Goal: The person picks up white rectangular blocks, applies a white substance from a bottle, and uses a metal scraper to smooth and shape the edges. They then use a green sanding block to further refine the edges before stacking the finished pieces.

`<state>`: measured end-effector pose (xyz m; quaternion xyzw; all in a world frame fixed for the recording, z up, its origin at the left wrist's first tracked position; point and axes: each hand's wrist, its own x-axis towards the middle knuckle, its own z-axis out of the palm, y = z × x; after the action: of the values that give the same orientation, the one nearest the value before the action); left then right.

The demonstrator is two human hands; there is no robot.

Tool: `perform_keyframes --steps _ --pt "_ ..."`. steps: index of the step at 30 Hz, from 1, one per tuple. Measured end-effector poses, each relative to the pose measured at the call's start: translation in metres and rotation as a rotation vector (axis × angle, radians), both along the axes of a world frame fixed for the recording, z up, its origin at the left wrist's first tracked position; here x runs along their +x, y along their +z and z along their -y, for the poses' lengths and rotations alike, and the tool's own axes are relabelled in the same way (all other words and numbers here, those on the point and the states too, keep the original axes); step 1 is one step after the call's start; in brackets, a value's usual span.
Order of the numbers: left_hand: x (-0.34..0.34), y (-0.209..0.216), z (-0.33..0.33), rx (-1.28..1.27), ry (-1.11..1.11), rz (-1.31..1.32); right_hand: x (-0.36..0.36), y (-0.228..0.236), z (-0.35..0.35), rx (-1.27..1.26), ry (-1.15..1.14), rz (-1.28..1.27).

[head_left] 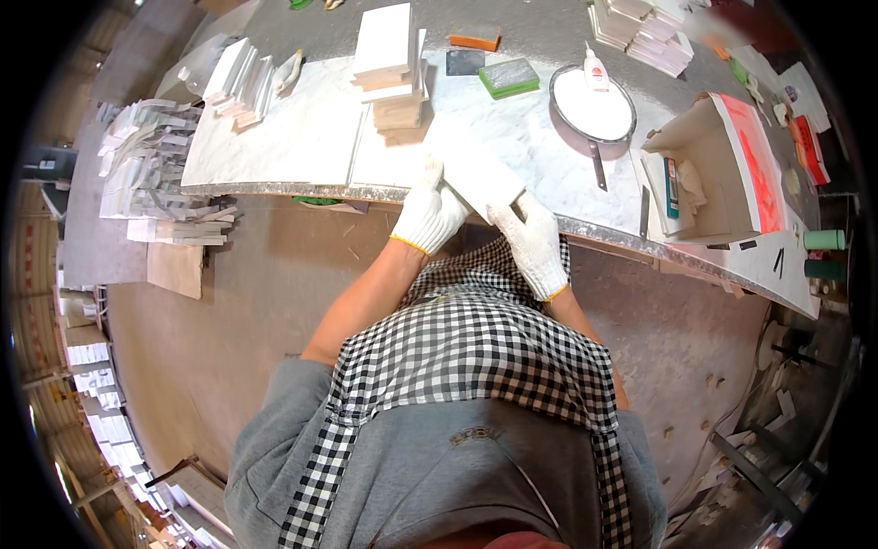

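A flat white rectangular tile (471, 169) is held tilted at the bench's near edge. My left hand (430, 209), in a white knit glove, grips its left side. My right hand (532, 240), gloved alike, is closed at its near right corner. A small dark patch shows by the right fingers; I cannot tell what it is. Beyond the tile lie a green-sided block (508, 79), a dark flat pad (465, 62) and an orange bar (475, 41). A stack of white tiles (384, 46) stands just left of these.
A round pan (601, 151) of white material, with a white bottle (596, 71) in it, sits right of centre. An open cardboard box (709, 174) is further right. More white pieces (240, 84) stand at left, beside piled strips (155, 156). The bench edge (293, 190) runs before me.
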<state>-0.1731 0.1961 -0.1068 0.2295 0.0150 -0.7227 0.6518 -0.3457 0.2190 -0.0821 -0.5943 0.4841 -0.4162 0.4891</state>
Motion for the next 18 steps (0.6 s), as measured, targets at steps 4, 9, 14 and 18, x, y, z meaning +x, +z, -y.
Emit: perform_keyframes --steps 4,9,14,18 --pt "0.01 0.003 -0.003 0.105 -0.187 0.275 -0.012 0.011 0.001 0.089 -0.028 -0.062" --pt "0.028 0.022 -0.013 0.145 -0.586 0.76 -0.024 0.02 0.003 -0.094 -0.061 -0.249" --pt "0.02 0.076 -0.037 -0.092 -0.417 1.593 -0.033 0.01 0.002 -0.251 0.026 -0.337" --pt "0.019 0.096 -0.037 -0.383 -0.126 2.012 -0.024 0.011 -0.005 -0.26 0.08 -0.303"
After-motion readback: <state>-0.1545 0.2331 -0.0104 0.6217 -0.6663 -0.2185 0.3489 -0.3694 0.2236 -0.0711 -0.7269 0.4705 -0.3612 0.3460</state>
